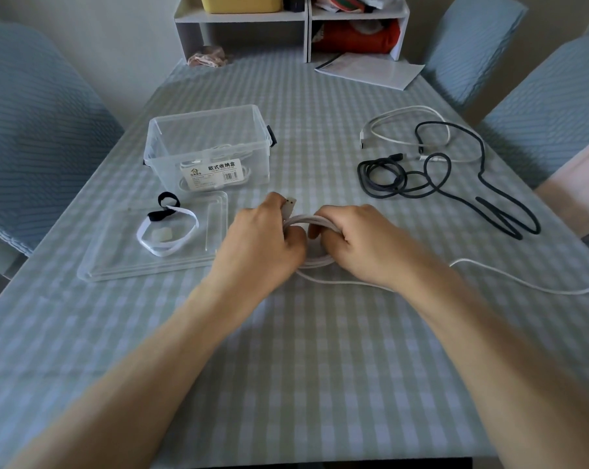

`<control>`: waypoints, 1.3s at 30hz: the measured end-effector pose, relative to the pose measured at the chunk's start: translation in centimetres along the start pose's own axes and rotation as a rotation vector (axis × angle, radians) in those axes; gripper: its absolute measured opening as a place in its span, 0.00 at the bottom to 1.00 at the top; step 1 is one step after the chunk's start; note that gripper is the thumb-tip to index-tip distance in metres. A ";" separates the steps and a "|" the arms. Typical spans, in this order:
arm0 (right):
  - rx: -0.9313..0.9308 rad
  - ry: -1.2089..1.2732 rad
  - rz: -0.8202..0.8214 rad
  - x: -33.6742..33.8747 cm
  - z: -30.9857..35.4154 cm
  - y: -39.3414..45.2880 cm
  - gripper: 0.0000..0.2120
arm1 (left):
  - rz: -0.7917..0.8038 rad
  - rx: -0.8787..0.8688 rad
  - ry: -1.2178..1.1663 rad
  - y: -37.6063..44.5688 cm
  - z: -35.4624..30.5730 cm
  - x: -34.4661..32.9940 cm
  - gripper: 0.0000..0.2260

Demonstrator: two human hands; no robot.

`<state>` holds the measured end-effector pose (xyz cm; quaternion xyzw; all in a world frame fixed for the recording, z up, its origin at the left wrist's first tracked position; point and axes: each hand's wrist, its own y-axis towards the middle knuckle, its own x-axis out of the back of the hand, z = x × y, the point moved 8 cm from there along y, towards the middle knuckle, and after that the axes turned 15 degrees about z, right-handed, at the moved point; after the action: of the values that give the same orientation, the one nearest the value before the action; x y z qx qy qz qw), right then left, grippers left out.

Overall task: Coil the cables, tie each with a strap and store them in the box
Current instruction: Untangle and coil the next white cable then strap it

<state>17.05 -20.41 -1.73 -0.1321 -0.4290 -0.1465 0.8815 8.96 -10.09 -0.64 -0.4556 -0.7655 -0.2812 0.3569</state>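
White cable (311, 220) sat at the desk's (320, 367) centre, partly coiled, both hands curled tight round its loops: left hand (266, 235) at nine o'clock of the coil, right hand (357, 238) at three. Its loose tail trailed toward four o'clock. Clear box (206, 147) stood at eleven o'clock, straps (167, 228) on its lid (151, 238) at nine, and more cables (428, 160) at two.

Clear glossy plastic box (171, 147)

Both bare arms reach forward. The left hand (264, 233) and right hand (357, 238) sit close together, fingers curled tight.
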 end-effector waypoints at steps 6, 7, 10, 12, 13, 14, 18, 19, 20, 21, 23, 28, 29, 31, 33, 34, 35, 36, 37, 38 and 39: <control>0.064 -0.018 -0.052 -0.2 0.8 0.0 0.08 | 0.267 0.288 -0.457 0.2 2.6 -1.2 0.11; 0.060 -0.038 -0.022 -0.5 0.9 0.2 0.09 | 0.280 0.268 -0.412 0.3 2.6 -1.1 0.12; 0.031 -0.070 0.045 -0.7 0.8 0.3 0.08 | 0.229 0.078 0.035 0.3 1.2 -0.2 0.07; 0.026 -0.062 0.042 -0.2 0.5 0.1 0.08 | 0.198 -0.013 0.329 0.3 0.0 -0.1 0.02; 0.028 -0.057 0.033 0.1 0.2 0.0 0.09 | 0.201 -0.041 0.406 0.4 -0.3 -0.4 0.01; 0.034 -0.048 0.017 0.3 0.1 -0.1 0.09 | 0.219 -0.054 0.424 0.4 -0.5 -0.6 0.03; 0.020 0.071 -0.085 0.9 -0.6 0.0 0.06 | 0.201 -0.049 0.085 0.7 0.4 -0.3 0.08; 0.005 0.085 -0.095 0.9 -0.7 0.0 0.09 | 0.159 -0.026 0.036 0.9 0.8 -0.1 0.08; -0.012 0.113 -0.077 0.9 -0.7 -0.1 0.12 | 0.115 0.015 -0.007 1.2 1.3 0.1 0.09; -0.031 0.173 -0.031 0.9 -0.7 -0.2 0.15 | 0.072 0.076 -0.043 1.4 1.9 0.5 0.10; -0.072 0.307 0.121 0.6 -1.0 -0.9 0.15 | 0.006 0.171 -0.105 2.0 3.2 1.3 0.10; -0.096 0.205 0.084 0.9 -1.6 -0.7 0.09 | -0.028 0.218 -0.124 1.8 4.2 2.2 0.10; -0.087 0.145 -0.002 1.2 -1.5 -0.5 0.08 | -0.032 0.218 -0.126 1.6 4.2 2.3 0.10; -0.057 0.001 -0.197 2.1 -1.0 -0.8 0.08 | -0.037 0.229 -0.150 1.4 4.4 2.3 0.10; -0.031 -0.084 -0.373 2.9 -0.3 -1.6 0.14 | -0.050 0.252 -0.163 1.3 4.6 2.2 0.10; -0.039 -0.101 -0.413 3.1 0.1 -2.0 0.18 | -0.063 0.256 -0.179 1.3 4.5 2.3 0.10; -0.072 -0.100 -0.404 3.0 0.0 -2.0 0.22 | -0.072 0.265 -0.204 1.2 4.6 2.3 0.10; -0.119 -0.070 -0.356 2.7 0.0 -1.9 0.26 | -0.089 0.270 -0.229 1.1 4.5 2.5 0.10; -0.176 0.000 -0.278 2.0 -0.4 -1.6 0.27 | -0.103 0.276 -0.257 1.0 4.5 2.6 0.09; -0.225 0.100 -0.207 1.4 -0.9 -1.4 0.26 | -0.117 0.282 -0.281 0.9 4.4 2.8 0.09; -0.261 0.215 -0.165 0.8 -1.3 -1.2 0.25 | -0.126 0.290 -0.300 0.8 4.5 2.8 0.09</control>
<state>17.98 -22.10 -1.77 -0.1933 -0.3191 -0.2861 0.8826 7.42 -4.98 -0.94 -0.3875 -0.8694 -0.1189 0.2826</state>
